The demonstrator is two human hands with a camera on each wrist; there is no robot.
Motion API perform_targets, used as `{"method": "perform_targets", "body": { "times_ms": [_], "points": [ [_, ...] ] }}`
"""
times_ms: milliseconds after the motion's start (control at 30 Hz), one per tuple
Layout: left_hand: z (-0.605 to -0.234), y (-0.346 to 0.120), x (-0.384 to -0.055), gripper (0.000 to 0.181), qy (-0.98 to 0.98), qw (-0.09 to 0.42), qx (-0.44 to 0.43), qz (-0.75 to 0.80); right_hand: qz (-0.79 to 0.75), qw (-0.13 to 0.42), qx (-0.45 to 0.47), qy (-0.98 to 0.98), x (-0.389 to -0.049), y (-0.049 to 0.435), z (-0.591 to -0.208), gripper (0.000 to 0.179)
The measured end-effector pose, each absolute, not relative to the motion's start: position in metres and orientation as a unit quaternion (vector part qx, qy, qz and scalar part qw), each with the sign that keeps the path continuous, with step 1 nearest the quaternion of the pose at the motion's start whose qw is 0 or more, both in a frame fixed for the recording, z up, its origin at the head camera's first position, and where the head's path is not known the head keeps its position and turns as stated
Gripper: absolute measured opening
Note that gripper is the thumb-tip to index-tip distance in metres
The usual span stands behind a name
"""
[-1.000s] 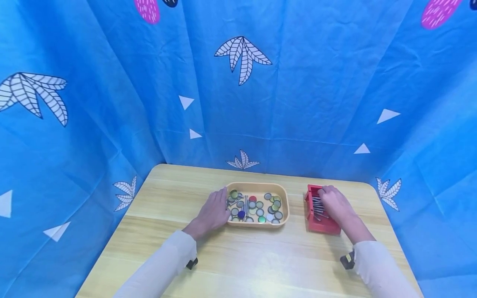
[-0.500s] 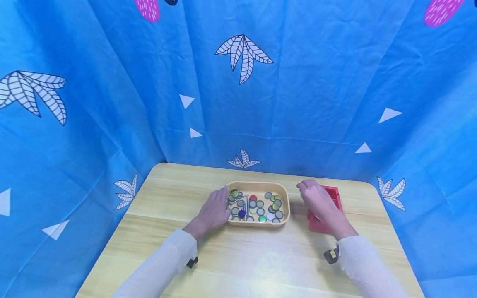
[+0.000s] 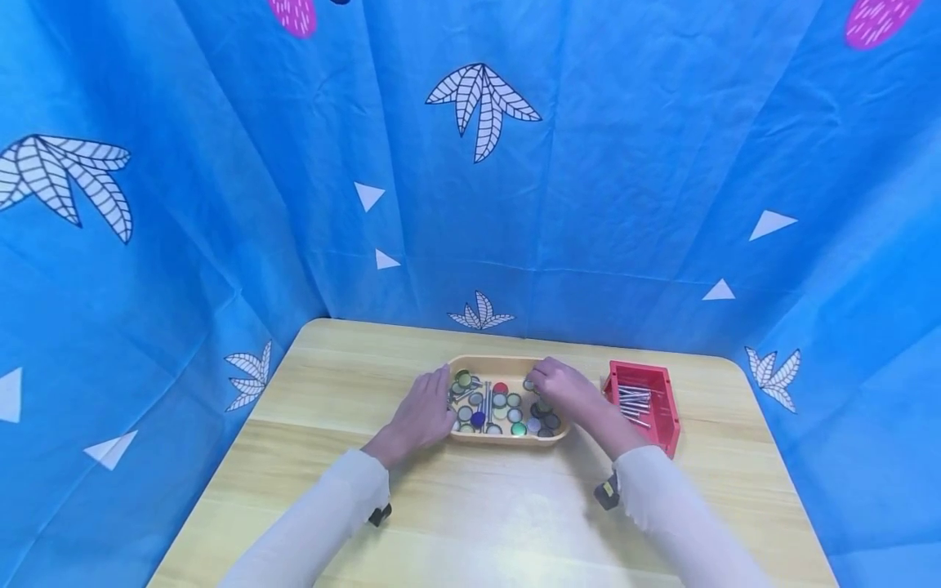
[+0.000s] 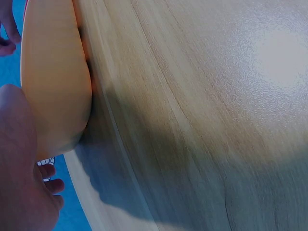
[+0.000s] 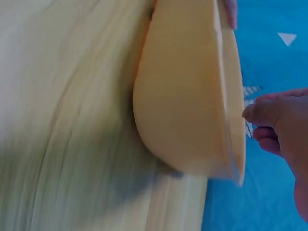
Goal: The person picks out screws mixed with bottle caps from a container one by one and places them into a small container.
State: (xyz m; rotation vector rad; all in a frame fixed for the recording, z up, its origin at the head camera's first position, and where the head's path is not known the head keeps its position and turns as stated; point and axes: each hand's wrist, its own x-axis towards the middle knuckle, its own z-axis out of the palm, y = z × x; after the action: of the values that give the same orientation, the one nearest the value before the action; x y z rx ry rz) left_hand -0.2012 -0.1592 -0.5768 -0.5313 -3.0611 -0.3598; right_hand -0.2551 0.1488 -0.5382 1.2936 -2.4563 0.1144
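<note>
On the table (image 3: pixel 500 506), near the middle of its far edge, the tan tray (image 3: pixel 507 439) is sitting. It is looking stiff and light, maybe sliding easily; its short ends are probably giving the best hold. The red box (image 3: pixel 665 408) is standing nearer the far right corner, looking hard too. The left hand (image 3: pixel 422 412) is holding the tray's left end. The right hand (image 3: pixel 562 384) is hovering over the right end, fingertips bending together, nothing showing between them, and is hiding some caps. Silvery bolts (image 3: pixel 634 395) are lying in the box, and more in the tray; they are looking hard and slippery, probably best pinched mid-length. Small round caps (image 3: pixel 514 400) are crowding the tray's bolts, getting in the way.
</note>
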Motion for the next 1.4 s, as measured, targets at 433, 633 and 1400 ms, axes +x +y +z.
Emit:
{"method": "perform_targets", "body": {
  "times_ms": [433,633,1400],
  "points": [
    [-0.58,-0.16,-0.203,0.084,-0.981,-0.009,-0.153,-0.118,0.019,0.082,0.493,-0.866,-0.263,0.1,-0.546,0.024],
    [-0.581,-0.16,-0.2,0.083,-0.981,-0.006,-0.156,-0.117,-0.029,0.08,0.506,-0.859,-0.269,0.086,-0.549,0.022],
    [-0.577,-0.158,-0.203,0.084,-0.98,0.01,-0.163,-0.111,-0.168,0.093,0.576,-0.795,-0.284,0.055,-0.562,0.01]
  ]
}}
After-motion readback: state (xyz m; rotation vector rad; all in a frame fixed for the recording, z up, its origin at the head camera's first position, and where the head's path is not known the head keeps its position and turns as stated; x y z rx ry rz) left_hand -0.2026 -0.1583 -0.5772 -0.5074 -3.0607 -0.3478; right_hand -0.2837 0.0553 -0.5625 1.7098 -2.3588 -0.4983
